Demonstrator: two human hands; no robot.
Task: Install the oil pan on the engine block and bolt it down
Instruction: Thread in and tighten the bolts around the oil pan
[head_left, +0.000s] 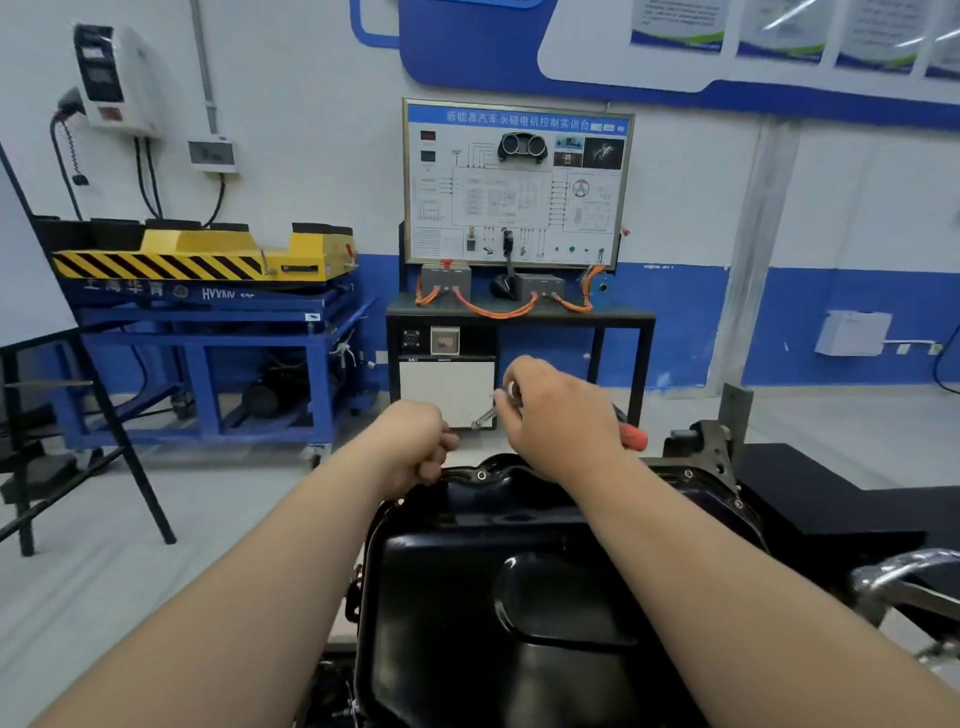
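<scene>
Both hands work at twelve o'clock: left hand (415, 441) fisted at oil pan (519, 597) rim, right hand (561, 415) clamped on ratchet (636, 436) (orange grip). Pan seated; bolting seems underway.

Both hands crowd oil pan's (498, 582) far rim. Open floor (249, 499) far left; black bench (831, 493) and engine bracket (711, 447) block right side.
</scene>
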